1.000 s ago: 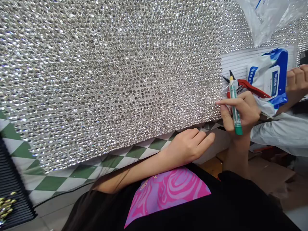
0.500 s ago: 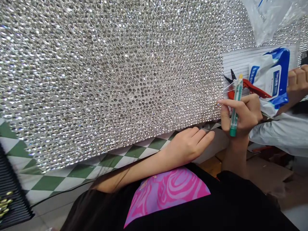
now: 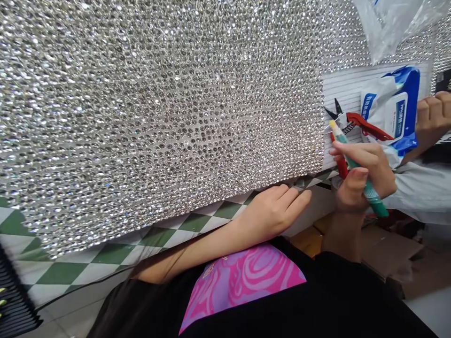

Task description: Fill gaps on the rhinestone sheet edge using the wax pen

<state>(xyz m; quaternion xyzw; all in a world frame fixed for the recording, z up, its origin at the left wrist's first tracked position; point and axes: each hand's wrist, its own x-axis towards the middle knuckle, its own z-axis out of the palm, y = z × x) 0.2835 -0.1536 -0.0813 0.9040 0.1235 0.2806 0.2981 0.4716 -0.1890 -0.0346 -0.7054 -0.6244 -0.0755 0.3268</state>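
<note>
A wide sheet of silvery rhinestones (image 3: 169, 117) covers most of the work surface. My left hand (image 3: 276, 209) rests at its front edge, fingers loosely together and curled a little; whether they pinch anything is hidden. To the right, my right hand (image 3: 368, 176) holds a green pen-like tube (image 3: 372, 199) slanting up and left, its yellow tip beside the pliers. These pliers (image 3: 373, 129) have red handles and dark jaws and lie on white lined backing (image 3: 343, 87), next to a blue and white packet (image 3: 396, 115).
Another person's hand (image 3: 435, 117) and light sleeve (image 3: 419, 188) are at the right. Clear plastic bags (image 3: 385, 28) lie at the upper right. A green-and-white checkered cloth (image 3: 73, 267) shows along the front edge, with a black ridged tray (image 3: 17, 295) at lower left.
My right hand has moved away from the sheet's edge, and the tube has swung from nearly upright to a slant. My left hand has stayed almost in place.
</note>
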